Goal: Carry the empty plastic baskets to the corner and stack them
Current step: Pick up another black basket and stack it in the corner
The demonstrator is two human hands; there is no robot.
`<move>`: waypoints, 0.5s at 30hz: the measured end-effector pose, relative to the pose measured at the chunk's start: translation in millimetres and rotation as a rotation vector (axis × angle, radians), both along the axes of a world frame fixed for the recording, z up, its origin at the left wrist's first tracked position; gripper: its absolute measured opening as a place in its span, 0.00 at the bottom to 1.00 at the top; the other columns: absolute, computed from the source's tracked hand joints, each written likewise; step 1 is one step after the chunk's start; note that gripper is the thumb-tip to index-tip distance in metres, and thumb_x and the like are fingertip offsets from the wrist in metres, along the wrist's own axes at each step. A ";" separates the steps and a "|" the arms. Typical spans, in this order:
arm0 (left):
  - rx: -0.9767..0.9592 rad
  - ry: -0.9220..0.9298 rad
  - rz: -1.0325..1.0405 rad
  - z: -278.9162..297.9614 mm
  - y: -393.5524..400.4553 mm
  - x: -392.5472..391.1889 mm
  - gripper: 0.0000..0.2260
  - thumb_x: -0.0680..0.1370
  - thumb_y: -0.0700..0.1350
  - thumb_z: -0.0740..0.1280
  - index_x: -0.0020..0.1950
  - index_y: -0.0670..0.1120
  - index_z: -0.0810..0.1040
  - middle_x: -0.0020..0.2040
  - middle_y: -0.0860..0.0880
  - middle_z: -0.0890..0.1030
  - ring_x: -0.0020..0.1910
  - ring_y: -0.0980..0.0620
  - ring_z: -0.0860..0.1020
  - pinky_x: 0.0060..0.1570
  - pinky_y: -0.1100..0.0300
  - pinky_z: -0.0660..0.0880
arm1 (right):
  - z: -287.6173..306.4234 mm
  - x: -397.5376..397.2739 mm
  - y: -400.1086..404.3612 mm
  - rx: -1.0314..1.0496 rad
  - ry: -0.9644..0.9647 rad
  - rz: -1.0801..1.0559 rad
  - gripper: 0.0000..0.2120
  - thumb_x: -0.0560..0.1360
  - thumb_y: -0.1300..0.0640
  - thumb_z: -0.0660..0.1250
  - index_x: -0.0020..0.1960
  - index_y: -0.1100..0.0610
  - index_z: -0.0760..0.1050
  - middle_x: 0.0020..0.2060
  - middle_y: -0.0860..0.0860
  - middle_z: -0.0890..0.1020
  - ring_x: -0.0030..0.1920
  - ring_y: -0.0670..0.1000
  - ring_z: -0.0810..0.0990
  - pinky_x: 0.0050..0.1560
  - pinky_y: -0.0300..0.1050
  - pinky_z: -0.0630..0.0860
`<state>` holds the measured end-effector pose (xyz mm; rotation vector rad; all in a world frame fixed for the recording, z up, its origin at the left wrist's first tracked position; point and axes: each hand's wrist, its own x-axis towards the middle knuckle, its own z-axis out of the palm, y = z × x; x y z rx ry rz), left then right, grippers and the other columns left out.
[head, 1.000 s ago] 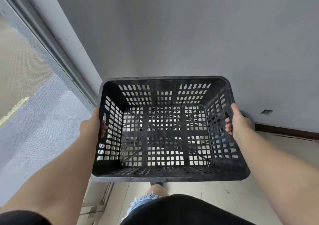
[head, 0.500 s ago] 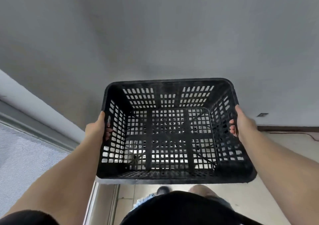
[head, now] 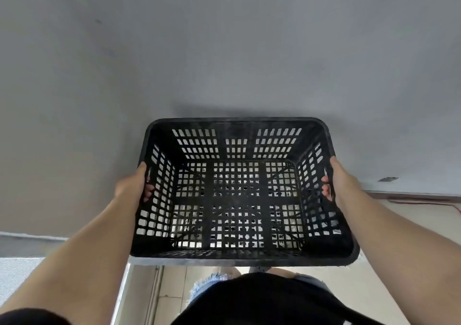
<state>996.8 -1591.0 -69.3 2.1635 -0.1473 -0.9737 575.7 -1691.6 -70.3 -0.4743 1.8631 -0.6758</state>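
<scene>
An empty black plastic basket point(head: 237, 125) with slotted walls and a grid floor hangs level in front of my waist, held up off the floor. My left hand point(head: 131, 187) grips its left wall, fingers through the side slots. My right hand point(head: 343, 180) grips the right wall the same way. The far rim sits close to a grey wall. Through the basket floor I see pale patches, too broken up to identify. No other basket shows clearly.
A plain grey wall point(head: 224, 50) fills the upper view. A dark skirting board point(head: 411, 196) with a thin red cable runs along the right. Pale tiled floor point(head: 424, 225) lies to the right, and a metal door track point(head: 139, 294) and grey mat to the lower left.
The view has swung right: the window frame and outside ground on the left have left the frame, and the wall now fills it. Both hands keep their grip on the basket.
</scene>
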 end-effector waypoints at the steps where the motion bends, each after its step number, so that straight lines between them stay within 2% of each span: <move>1: 0.003 -0.013 -0.008 -3.8 -5.5 -0.8 0.21 0.78 0.59 0.62 0.37 0.42 0.74 0.32 0.44 0.76 0.27 0.49 0.70 0.29 0.57 0.70 | -3.5 0.8 -5.6 0.016 -0.007 0.004 0.25 0.74 0.35 0.61 0.41 0.58 0.72 0.31 0.51 0.73 0.28 0.48 0.69 0.28 0.40 0.69; 5: 0.040 -0.037 -0.037 -19.7 -21.5 -0.2 0.21 0.78 0.59 0.61 0.38 0.43 0.75 0.33 0.45 0.77 0.27 0.50 0.71 0.29 0.57 0.70 | -17.2 3.0 -19.5 0.077 -0.002 -0.006 0.26 0.75 0.35 0.60 0.36 0.57 0.70 0.31 0.50 0.72 0.28 0.48 0.68 0.29 0.40 0.67; 9: 0.079 -0.049 -0.064 -40.6 -37.6 3.6 0.21 0.78 0.60 0.61 0.38 0.43 0.75 0.33 0.45 0.78 0.27 0.50 0.72 0.29 0.57 0.70 | -30.0 4.1 -26.7 0.107 0.040 -0.044 0.26 0.75 0.35 0.61 0.35 0.58 0.71 0.30 0.51 0.73 0.27 0.48 0.69 0.31 0.40 0.69; 15: 0.136 -0.071 -0.093 -62.7 -47.2 3.4 0.21 0.79 0.59 0.60 0.38 0.43 0.75 0.32 0.45 0.78 0.28 0.49 0.73 0.33 0.56 0.73 | -46.6 5.8 -31.7 0.136 0.069 -0.086 0.27 0.73 0.34 0.63 0.35 0.58 0.73 0.27 0.52 0.74 0.25 0.49 0.70 0.28 0.40 0.69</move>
